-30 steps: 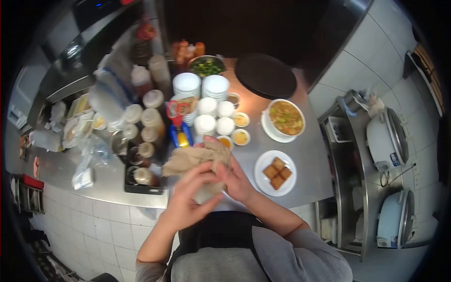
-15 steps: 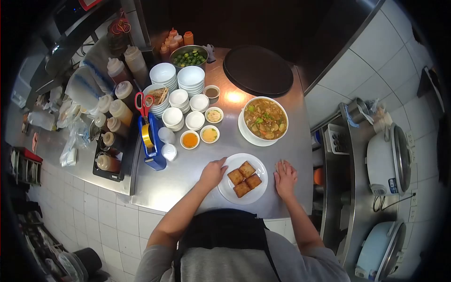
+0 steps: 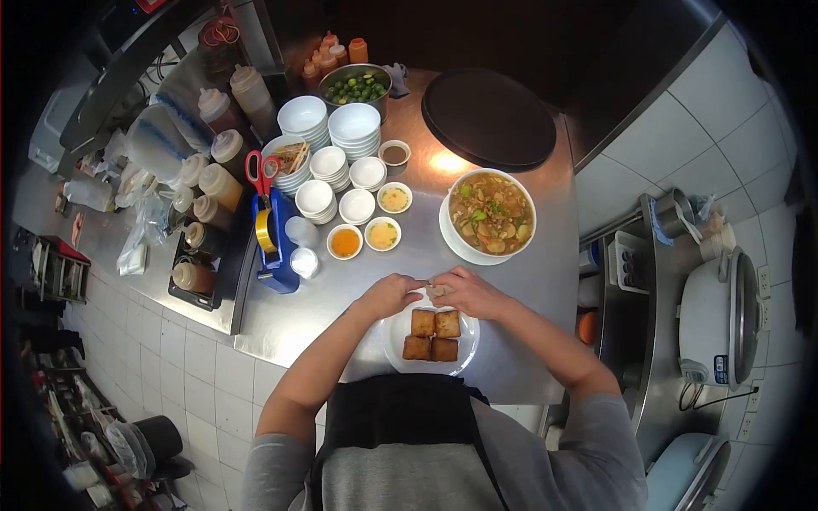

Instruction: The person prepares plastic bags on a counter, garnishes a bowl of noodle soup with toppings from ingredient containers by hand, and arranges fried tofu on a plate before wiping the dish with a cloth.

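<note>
A white plate (image 3: 394, 345) with several browned square pieces (image 3: 434, 335) lies near the front edge of the steel counter. My left hand (image 3: 392, 296) is closed at the plate's far rim, its fingertips pressed together on something I cannot make out. Close beside it, my right hand (image 3: 467, 294) is closed on a small piece of brownish cloth or paper (image 3: 440, 293) at the same rim. Beyond my right hand stands a white bowl of soup (image 3: 492, 212) on a white saucer.
Small sauce cups (image 3: 345, 242), stacked white bowls (image 3: 354, 125) and a blue tape dispenser (image 3: 277, 247) with red scissors stand left of centre. Squeeze bottles (image 3: 193, 277) are farther left. A round black tray (image 3: 487, 119) lies at the back. Rice cookers (image 3: 711, 311) are at right.
My hands have come together at the plate's far rim; they were on either side of it. The plate has turned and shifted a little left. The cloth or paper shows between my hands.
</note>
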`<state>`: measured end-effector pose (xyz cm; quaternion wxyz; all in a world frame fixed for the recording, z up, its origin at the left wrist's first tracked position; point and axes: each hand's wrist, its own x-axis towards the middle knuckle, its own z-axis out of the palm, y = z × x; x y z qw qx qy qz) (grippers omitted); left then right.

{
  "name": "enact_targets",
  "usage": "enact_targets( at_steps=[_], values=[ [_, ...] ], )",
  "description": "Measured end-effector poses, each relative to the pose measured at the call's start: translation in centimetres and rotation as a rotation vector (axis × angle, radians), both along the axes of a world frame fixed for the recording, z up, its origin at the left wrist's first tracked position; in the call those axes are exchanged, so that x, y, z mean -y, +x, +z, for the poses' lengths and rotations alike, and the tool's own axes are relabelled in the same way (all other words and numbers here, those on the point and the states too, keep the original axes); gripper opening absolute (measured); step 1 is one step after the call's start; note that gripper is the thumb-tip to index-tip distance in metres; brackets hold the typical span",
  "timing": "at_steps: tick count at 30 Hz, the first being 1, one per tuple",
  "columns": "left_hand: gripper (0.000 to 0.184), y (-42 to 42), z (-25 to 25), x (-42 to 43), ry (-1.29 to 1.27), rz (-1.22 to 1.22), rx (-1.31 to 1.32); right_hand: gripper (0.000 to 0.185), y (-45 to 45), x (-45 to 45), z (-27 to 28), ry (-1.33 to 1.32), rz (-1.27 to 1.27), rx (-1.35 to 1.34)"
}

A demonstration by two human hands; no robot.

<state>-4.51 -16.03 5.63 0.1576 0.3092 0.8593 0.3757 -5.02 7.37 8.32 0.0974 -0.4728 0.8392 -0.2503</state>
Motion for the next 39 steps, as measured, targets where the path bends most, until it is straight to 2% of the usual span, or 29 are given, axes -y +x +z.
enact_targets(
  at_steps=[5, 14, 17, 20, 23, 36, 39],
  values=[
    [0.031, 0.1, 0.8, 0.0, 0.015, -0.009, -0.003, 0.024, -0.2, -0.5, 0.3, 0.084, 0.050, 0.001],
    [0.031, 0.0, 0.8, 0.0, -0.024, -0.019, 0.036, 0.021, 0.8, -3.0, 0.4, 0.103, -0.029, 0.064],
    [0.030, 0.1, 0.9, 0.0, -0.038, -0.018, 0.022, 0.021, 1.1, -4.7, -1.8, -0.188, -0.315, 0.344],
    [0.029, 0.2, 1.0, -0.1, -0.030, -0.007, -0.009, 0.023, 3.2, -3.6, -1.7, -0.177, -0.352, 0.125],
    [0.028, 0.2, 0.4, -0.1, -0.008, 0.003, -0.030, 0.025, 5.4, -3.1, -0.9, -0.146, -0.466, 0.099],
    [0.023, 0.0, -0.6, -0.1, 0.023, 0.021, -0.053, 0.033, 15.2, -2.2, -1.2, -0.059, -0.657, -0.073],
    [0.023, 0.0, -0.2, -0.2, -0.002, 0.034, -0.040, 0.033, 17.2, -1.4, -1.4, -0.050, -0.701, -0.035]
  ],
)
